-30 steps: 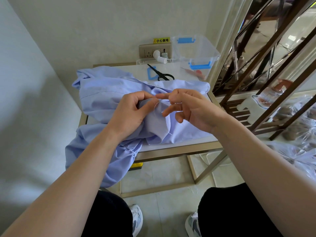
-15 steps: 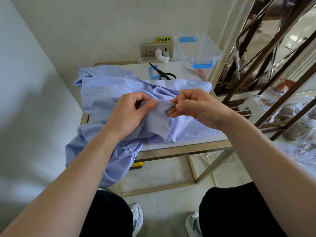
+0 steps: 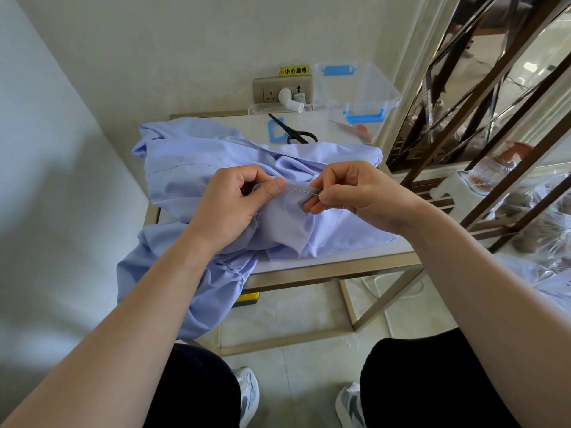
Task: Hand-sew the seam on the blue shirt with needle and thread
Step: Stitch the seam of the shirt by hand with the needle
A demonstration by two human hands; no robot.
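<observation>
The blue shirt point(image 3: 191, 168) lies in a heap on the small table point(image 3: 324, 269). One part hangs off the edge at 7 o'clock. A fold of the shirt is lifted up in the middle, between the two hands. The needle point(image 3: 304, 189) lies flat along the top of that fold, with its tip pointing to 9 o'clock. I cannot tell if the tip is in the cloth yet. The thin thread point(image 3: 332, 227) hangs in a loose loop that drops toward 5 o'clock.

The left hand point(image 3: 234, 205) pinches the fold between the thumb and curled fingers, just beside the needle tip. The right hand point(image 3: 355, 193) pinches the back end of the needle with thumb and first finger. Its other fingers are curled under.

I think the step is pushing the needle in for a new stitch. To do it well, the left hand should hold the fold tight and flat, so the layers do not slide. The needle should go in close to the edge and take only a small bite of cloth. The left thumb sits very near the sharp tip, so the push should be slow and gentle. The loose loop could catch and make a knot, so it is good to pull it all the way through after the stitch.

At 12 o'clock from the hands, black scissors point(image 3: 296, 135) lie on the table. At 1 o'clock stands a clear box point(image 3: 355, 88) with blue clips.
</observation>
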